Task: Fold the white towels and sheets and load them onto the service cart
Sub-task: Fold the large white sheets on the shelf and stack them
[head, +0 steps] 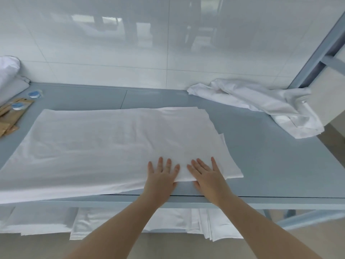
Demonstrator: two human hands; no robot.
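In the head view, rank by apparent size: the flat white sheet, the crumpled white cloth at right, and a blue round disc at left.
1. Flat white sheet
2. Crumpled white cloth
3. Blue round disc, far smallest

Glossy white tiled wall (112, 43), beige floor (280, 245)

Open grey-blue tabletop (261, 165) right of the flat white sheet (112, 143), bare up to the crumpled white cloth (261, 107) at the far right corner. Bare strip behind the sheet, along the white tiled wall (130, 53). Left edge crowded (brown paper packets (11, 116), small blue-capped tubs (34, 94), bundled white linen (9, 75)). Blue-grey metal frame (317, 53) blocking the far right.
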